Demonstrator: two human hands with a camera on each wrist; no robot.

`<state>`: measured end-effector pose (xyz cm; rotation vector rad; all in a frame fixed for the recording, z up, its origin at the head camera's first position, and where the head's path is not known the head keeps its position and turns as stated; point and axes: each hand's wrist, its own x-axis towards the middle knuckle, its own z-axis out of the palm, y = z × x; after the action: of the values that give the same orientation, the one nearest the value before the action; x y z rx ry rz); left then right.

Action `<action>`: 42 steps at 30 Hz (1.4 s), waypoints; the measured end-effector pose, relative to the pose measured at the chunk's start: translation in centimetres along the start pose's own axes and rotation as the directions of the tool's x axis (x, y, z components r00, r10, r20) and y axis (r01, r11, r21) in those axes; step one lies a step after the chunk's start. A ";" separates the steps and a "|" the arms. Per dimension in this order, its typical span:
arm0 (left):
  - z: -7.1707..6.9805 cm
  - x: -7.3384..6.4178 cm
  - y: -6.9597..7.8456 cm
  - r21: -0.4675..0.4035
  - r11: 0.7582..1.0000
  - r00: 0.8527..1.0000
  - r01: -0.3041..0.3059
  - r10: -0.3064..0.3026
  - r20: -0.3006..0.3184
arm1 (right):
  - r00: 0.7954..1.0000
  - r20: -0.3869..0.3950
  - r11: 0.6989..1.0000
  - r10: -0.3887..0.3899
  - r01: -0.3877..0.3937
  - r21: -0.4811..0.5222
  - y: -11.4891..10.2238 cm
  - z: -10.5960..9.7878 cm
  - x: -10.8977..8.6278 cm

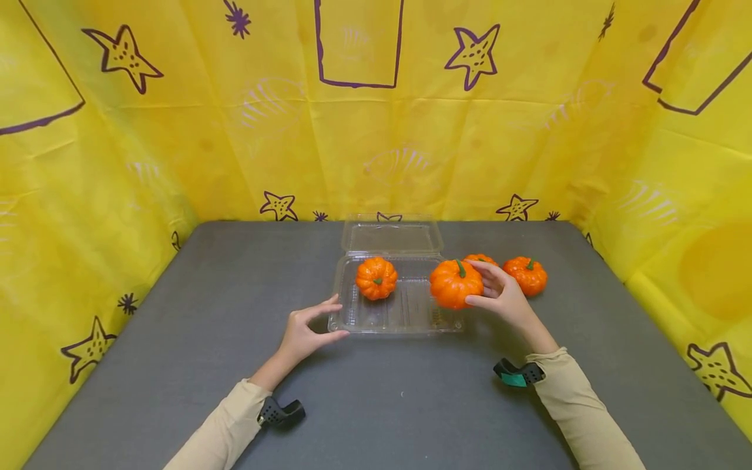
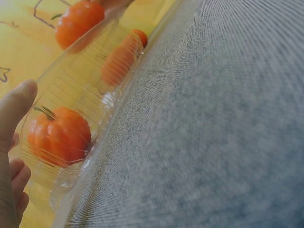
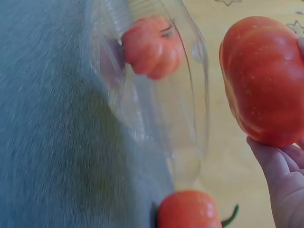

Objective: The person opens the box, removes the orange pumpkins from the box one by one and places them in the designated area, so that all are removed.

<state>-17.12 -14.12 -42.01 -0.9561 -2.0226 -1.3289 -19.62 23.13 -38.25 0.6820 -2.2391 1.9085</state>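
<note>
An open clear plastic clamshell container [image 1: 396, 328] lies on the table, its lid [image 1: 392, 236] folded back. One small orange pumpkin [image 1: 376, 279] sits in its left part. My right hand [image 1: 505, 297] grips another pumpkin [image 1: 455, 285], green stem up, over the container's right end; the right wrist view shows this pumpkin [image 3: 261, 80] raised above the container wall. At the container's left side is my left hand [image 1: 304, 329], thumb and fingers spread apart around the front left corner. Its thumb [image 2: 21, 99] lies by the rim in the left wrist view; firm contact is unclear.
Two more pumpkins rest right of the container: one [image 1: 527, 276] beside the right hand, another [image 1: 478, 259] partly hidden behind it. The grey table [image 1: 399, 405] is bounded by yellow cloth walls [image 1: 388, 150] at the back and both sides.
</note>
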 end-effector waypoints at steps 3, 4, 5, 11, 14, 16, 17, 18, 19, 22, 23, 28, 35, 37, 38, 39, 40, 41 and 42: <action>0.0 0.0 0.0 0.000 1.000 1.000 -0.007 0.007 0.001 | 1.000 -0.007 1.000 0.010 -0.010 -0.005 0.1 -0.7 -0.6; 0.0 -0.1 0.0 0.001 1.000 1.000 -0.011 0.011 0.003 | 1.000 -0.003 1.000 0.016 -0.016 0.000 0.2 -0.8 -0.8; -0.1 -0.1 0.0 0.001 1.000 1.000 -0.013 0.013 0.004 | 1.000 0.004 1.000 0.023 -0.023 0.000 0.2 -1.0 -0.9; 0.0 -0.1 0.0 0.008 1.000 1.000 -0.005 0.005 0.002 | 0.995 0.047 0.996 0.088 -0.086 -0.034 0.3 -2.5 -1.2; 0.0 -0.1 0.0 0.011 1.000 1.000 -0.002 0.002 0.006 | 0.991 0.078 0.993 0.110 -0.105 -0.057 0.1 -3.3 -1.3; 0.0 -0.2 0.0 0.009 1.000 1.000 0.000 0.000 0.007 | 0.989 0.100 0.993 0.107 -0.101 -0.067 0.2 -3.8 -1.3; 0.0 -0.2 0.1 0.011 1.000 1.000 -0.001 0.001 0.006 | 0.988 0.111 0.993 0.106 -0.098 -0.068 0.2 -4.0 -1.3; 0.0 -0.1 0.1 0.012 1.000 1.000 -0.001 0.001 0.005 | 0.988 0.117 0.993 0.105 -0.097 -0.071 0.3 -4.2 -1.3; 0.0 -0.1 0.1 0.012 1.000 1.000 0.000 0.000 0.004 | 0.987 0.120 0.993 0.105 -0.097 -0.075 0.4 -4.3 -1.3; 0.0 0.0 0.0 0.017 1.000 1.000 0.004 -0.005 0.004 | 0.984 0.120 0.990 0.128 -0.119 -0.080 0.6 -4.7 -1.3; 0.0 0.0 0.1 0.019 1.000 1.000 0.007 -0.007 0.005 | 0.983 0.120 0.988 0.137 -0.127 -0.083 0.6 -4.7 -1.3; 0.0 0.1 0.1 0.024 1.000 1.000 0.015 -0.016 0.007 | 0.977 0.116 0.980 0.178 -0.165 -0.115 0.8 -5.4 -1.3; -0.1 0.2 0.1 0.026 1.000 1.000 0.012 -0.012 0.004 | 0.967 0.148 0.973 0.210 -0.192 -0.126 1.5 -5.8 -1.1; -0.1 0.2 0.0 0.026 1.000 1.000 0.011 -0.011 0.007 | 0.963 0.160 0.971 0.215 -0.194 -0.137 1.7 -5.9 -1.2; -0.1 0.2 0.0 0.025 1.000 1.000 0.012 -0.012 0.008 | 0.962 0.161 0.969 0.220 -0.196 -0.149 1.8 -5.9 -1.2; -0.1 0.2 0.0 0.024 1.000 1.000 0.013 -0.013 0.009 | 0.961 0.159 0.966 0.225 -0.199 -0.167 1.8 -6.0 -1.2; -0.1 0.1 0.0 0.022 1.000 1.000 0.015 -0.015 0.011 | 0.960 0.157 0.962 0.233 -0.204 -0.183 1.9 -6.1 -1.3; -0.1 0.1 0.0 0.022 1.000 1.000 0.016 -0.017 0.011 | 0.958 0.154 0.957 0.241 -0.208 -0.202 1.9 -6.2 -1.3; 0.0 0.1 0.0 0.020 1.000 1.000 0.017 -0.017 0.012 | 0.957 0.150 0.952 0.247 -0.212 -0.220 1.9 -6.2 -1.4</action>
<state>-17.21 -14.13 -41.93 -0.9425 -2.0540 -1.3117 -20.39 29.66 -39.27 0.6025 -2.6847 1.7369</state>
